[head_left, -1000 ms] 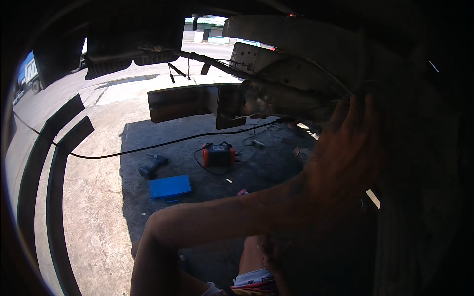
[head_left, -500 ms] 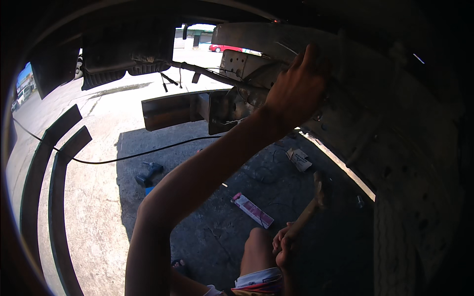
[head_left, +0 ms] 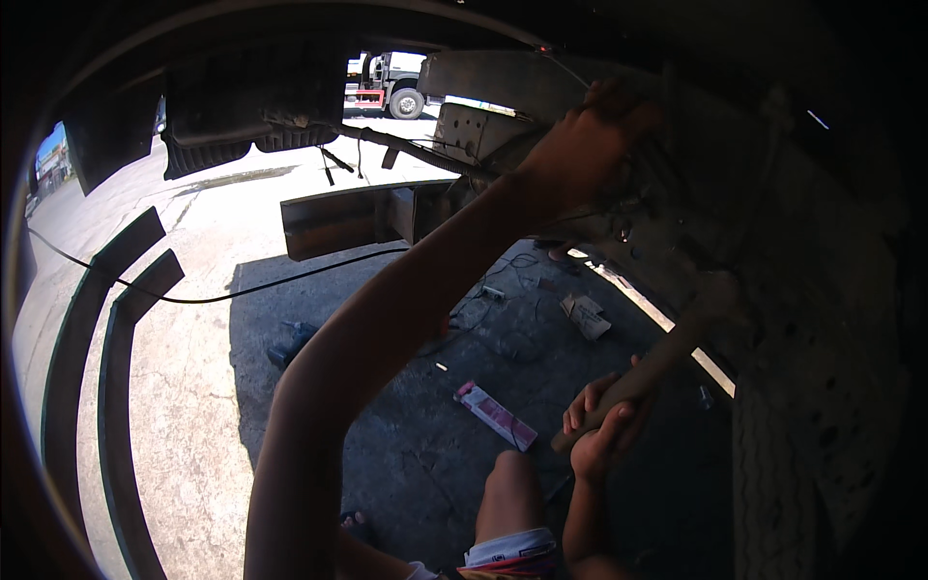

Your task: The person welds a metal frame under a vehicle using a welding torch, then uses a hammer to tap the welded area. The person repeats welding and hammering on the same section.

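My left hand [head_left: 594, 145] is raised against the dark steel vehicle frame [head_left: 773, 213], its fingers curled closed in deep shadow. A thin light rod or wire [head_left: 568, 70] shows just beyond the fingers; whether it is in my grip I cannot make out. Lower down, my right hand [head_left: 609, 420] is wrapped round the wooden handle of a hammer [head_left: 662, 358]. The hammer slants up to the right, and its head is a dim shape in front of the frame. Whether the head touches the metal is unclear.
On the concrete lie a pink-and-white box [head_left: 495, 416], a torn carton piece [head_left: 585, 316] and a dark power tool [head_left: 290, 343]. A black cable [head_left: 261, 292] crosses at the left, beside two bent steel strips [head_left: 111, 377]. A tyre [head_left: 764, 474] stands at lower right.
My right hand has swung the hammer up and to the right, nearer the frame. The left hand has shifted only slightly. In the background, a truck now shows where a red car was.
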A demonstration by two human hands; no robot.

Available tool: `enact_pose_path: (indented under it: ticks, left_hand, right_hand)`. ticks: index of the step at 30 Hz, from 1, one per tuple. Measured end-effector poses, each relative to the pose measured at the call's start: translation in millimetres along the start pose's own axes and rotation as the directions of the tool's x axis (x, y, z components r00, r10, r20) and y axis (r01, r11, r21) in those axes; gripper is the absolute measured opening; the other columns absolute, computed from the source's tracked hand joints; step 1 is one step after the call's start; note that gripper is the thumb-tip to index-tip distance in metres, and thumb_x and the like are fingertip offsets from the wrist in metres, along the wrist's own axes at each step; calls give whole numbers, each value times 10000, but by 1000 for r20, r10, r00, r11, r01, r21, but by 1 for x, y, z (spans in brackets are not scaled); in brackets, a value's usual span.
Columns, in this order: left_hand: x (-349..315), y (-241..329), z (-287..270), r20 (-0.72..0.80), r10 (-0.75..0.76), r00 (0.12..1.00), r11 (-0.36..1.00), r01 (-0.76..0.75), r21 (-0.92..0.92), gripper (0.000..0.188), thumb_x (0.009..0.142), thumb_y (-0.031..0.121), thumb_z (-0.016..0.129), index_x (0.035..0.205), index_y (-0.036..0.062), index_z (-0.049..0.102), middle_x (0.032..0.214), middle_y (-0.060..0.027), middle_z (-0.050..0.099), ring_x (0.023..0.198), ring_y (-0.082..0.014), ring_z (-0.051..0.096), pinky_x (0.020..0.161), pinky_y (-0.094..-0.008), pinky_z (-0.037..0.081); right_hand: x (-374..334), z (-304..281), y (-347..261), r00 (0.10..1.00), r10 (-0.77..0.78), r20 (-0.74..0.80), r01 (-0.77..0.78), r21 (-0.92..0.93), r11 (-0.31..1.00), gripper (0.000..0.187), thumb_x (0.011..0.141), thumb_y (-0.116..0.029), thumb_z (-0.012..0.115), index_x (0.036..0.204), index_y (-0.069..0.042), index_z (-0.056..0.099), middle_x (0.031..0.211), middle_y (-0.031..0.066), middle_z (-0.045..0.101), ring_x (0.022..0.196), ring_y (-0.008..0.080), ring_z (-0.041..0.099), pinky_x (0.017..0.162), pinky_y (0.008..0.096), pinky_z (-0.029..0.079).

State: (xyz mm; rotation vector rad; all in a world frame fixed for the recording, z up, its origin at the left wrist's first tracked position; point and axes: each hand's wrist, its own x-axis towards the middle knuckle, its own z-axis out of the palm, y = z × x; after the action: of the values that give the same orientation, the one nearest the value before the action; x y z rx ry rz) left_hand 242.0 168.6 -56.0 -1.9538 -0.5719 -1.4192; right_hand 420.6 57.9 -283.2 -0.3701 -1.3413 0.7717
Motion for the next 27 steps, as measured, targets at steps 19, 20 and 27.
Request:
enact_pose_path:
  ticks: [19, 20, 27]
  left_hand:
    - [12, -12, 2, 64, 37, 997, 999, -36, -24, 629, 849, 33, 662, 1441, 105, 463, 1392, -210, 529, 1346, -408, 499, 1081, -524, 463]
    - [11, -16, 3, 71, 42, 997, 998, -39, -39, 636, 851, 42, 666, 1448, 111, 457, 1400, -210, 523, 1347, -407, 497, 1089, -530, 454]
    - [-9, -50, -7, 158, -228, 961, 969, 239, -54, 583, 875, 7, 596, 1440, 86, 476, 1434, -223, 499, 1382, -418, 455, 1126, -557, 407]
  right_hand:
    - [65, 36, 0, 877, -470, -98, 443, -211, 871, 561, 1067, -547, 434, 1079, 14, 412, 776, 50, 471, 561, 90, 450, 481, 193, 389]
    - [68, 38, 3, 838, -538, -87, 507, -239, 828, 559, 1065, -549, 436, 1071, 9, 410, 775, 50, 467, 563, 91, 450, 484, 192, 390]
    - [71, 39, 28, 932, -319, -169, 317, -40, 947, 562, 1038, -581, 495, 1076, -26, 416, 809, 62, 483, 571, 101, 451, 468, 226, 404]
